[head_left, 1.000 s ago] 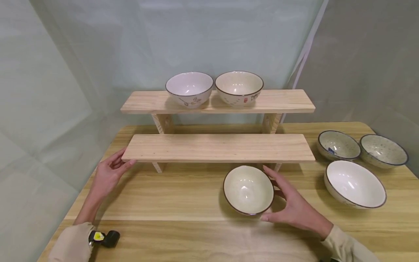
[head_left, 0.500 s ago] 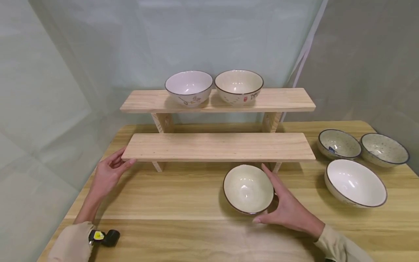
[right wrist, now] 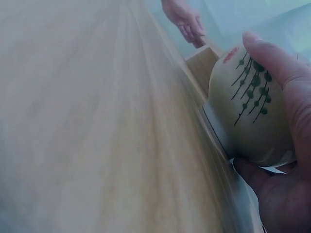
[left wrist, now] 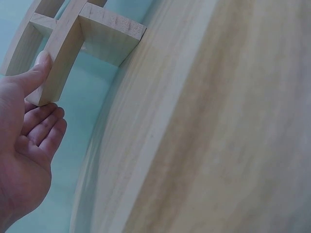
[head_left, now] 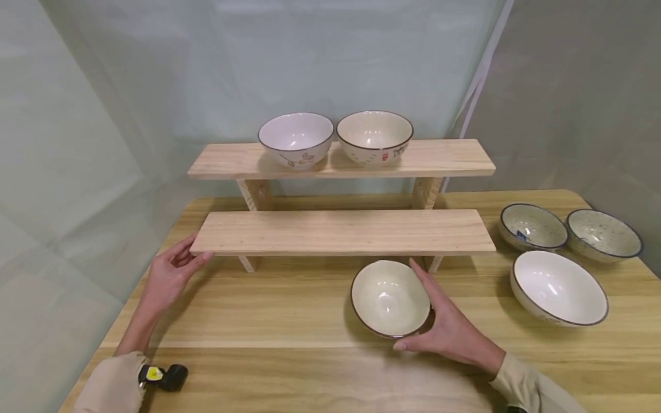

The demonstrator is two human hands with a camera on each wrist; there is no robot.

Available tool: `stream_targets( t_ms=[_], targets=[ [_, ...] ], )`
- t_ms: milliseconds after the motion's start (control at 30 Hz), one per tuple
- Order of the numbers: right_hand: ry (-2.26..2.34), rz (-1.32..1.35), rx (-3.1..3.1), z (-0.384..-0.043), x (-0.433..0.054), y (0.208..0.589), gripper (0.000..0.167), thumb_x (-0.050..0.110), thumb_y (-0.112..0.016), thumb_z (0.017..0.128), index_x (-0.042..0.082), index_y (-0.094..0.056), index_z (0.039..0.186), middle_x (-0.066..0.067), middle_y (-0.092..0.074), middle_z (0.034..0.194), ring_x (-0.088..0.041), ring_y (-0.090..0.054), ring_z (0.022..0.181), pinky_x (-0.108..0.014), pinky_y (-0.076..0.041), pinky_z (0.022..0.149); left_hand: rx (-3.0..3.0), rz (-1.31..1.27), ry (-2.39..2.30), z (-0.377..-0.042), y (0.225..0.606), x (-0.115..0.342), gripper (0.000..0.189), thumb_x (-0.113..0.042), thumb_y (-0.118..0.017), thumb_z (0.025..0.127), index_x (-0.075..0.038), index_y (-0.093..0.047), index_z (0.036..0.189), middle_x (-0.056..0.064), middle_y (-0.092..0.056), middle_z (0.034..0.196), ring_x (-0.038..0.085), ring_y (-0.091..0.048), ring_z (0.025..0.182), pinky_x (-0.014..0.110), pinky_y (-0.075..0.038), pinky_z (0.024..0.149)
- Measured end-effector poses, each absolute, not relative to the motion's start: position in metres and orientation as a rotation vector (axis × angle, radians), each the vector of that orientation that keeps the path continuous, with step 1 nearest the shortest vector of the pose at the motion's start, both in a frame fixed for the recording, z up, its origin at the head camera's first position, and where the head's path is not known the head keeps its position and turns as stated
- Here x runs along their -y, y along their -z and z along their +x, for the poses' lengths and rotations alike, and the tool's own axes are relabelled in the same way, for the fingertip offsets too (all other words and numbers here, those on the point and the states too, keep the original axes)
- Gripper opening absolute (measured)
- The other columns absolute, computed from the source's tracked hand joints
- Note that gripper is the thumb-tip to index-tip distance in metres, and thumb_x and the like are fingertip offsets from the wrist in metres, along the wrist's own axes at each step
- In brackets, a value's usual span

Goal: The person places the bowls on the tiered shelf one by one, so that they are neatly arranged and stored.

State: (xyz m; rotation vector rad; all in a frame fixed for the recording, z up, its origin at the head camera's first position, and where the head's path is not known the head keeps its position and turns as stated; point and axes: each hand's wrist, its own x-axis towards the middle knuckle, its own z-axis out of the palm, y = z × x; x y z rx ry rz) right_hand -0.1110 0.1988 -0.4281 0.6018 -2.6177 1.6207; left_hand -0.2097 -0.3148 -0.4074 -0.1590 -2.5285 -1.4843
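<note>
A cream bowl (head_left: pixel 391 298) with a brown rim stands on the table in front of the two-tier wooden shelf (head_left: pixel 341 232). Curved round the bowl's right side is my right hand (head_left: pixel 448 326), its thumb near the front rim and a finger near the back rim. The right wrist view shows a green plant pattern on the bowl's outer side (right wrist: pixel 252 87) under the digits. At the left end of the lower board, my left hand (head_left: pixel 172 272) grips the corner between thumb and fingers. The left wrist view shows the same hand (left wrist: pixel 29 141) pinching the board's end (left wrist: pixel 60 73).
On the top board (head_left: pixel 444 155) sit a white bowl (head_left: pixel 296 140) with a leaf drawing and a cream bowl (head_left: pixel 374 137) with a red mark. Right of the shelf, on the table (head_left: pixel 258 373), are two speckled blue-rimmed bowls (head_left: pixel 533 226) and a larger white bowl (head_left: pixel 559 289).
My right hand has moved left and closed in round the cream bowl's side. The bowl stays almost where it was. My left hand keeps its hold on the shelf.
</note>
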Motion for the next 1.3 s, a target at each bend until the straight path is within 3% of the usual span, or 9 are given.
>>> stream_targets(
  t_ms=[600, 933, 1067, 1167, 1300],
  targets=[
    [-1.559, 0.546, 2.586, -0.1086, -0.1969, 0.4310, 0.133, 0.025, -0.103, 0.061, 0.013, -0.023, 0.166, -0.029, -0.030, 0.160, -0.049, -0.029, 0.143, -0.074, -0.021, 0.110, 2.526, -0.159, 1.491, -0.2094, 0.4085, 0.3160, 0.066, -0.017, -0.068, 0.103, 0.010, -0.037, 0.155, 0.037, -0.050, 0.143, -0.014, -0.055, 0.104, 0.008, -0.049, 0.081],
    [-1.554, 0.529, 2.565, -0.1077, -0.1969, 0.4330, 0.133, 0.024, -0.104, 0.060, 0.020, -0.025, 0.166, -0.024, -0.034, 0.159, -0.045, -0.034, 0.141, -0.070, -0.026, 0.109, 2.527, -0.150, 1.491, -0.2094, 0.4079, 0.3156, 0.067, -0.019, -0.069, 0.102, 0.010, -0.038, 0.155, 0.036, -0.050, 0.143, -0.015, -0.054, 0.103, 0.007, -0.049, 0.082],
    [-1.527, 0.532, 2.558, -0.1077, -0.1960, 0.4341, 0.132, 0.024, -0.104, 0.060, 0.022, -0.026, 0.166, -0.021, -0.036, 0.159, -0.041, -0.037, 0.141, -0.041, -0.030, 0.115, 2.528, -0.145, 1.491, -0.2090, 0.4081, 0.3157, 0.067, -0.019, -0.069, 0.103, 0.009, -0.038, 0.155, 0.036, -0.050, 0.143, -0.015, -0.055, 0.103, 0.008, -0.049, 0.081],
    [-1.517, 0.546, 2.540, -0.1085, -0.1956, 0.4354, 0.131, 0.023, -0.104, 0.059, 0.022, -0.028, 0.166, -0.021, -0.037, 0.159, -0.040, -0.038, 0.140, -0.017, -0.028, 0.109, 2.532, -0.143, 1.488, -0.2090, 0.4080, 0.3156, 0.067, -0.019, -0.069, 0.103, 0.009, -0.037, 0.155, 0.036, -0.050, 0.144, -0.014, -0.055, 0.103, 0.008, -0.050, 0.081],
    [-1.523, 0.573, 2.504, -0.1097, -0.1960, 0.4374, 0.131, 0.019, -0.104, 0.058, 0.019, -0.029, 0.165, -0.022, -0.038, 0.158, -0.044, -0.039, 0.138, -0.011, -0.027, 0.106, 2.540, -0.136, 1.482, -0.2096, 0.4079, 0.3154, 0.068, -0.020, -0.068, 0.103, 0.009, -0.037, 0.155, 0.036, -0.049, 0.144, -0.014, -0.054, 0.103, 0.007, -0.049, 0.081]
  ],
)
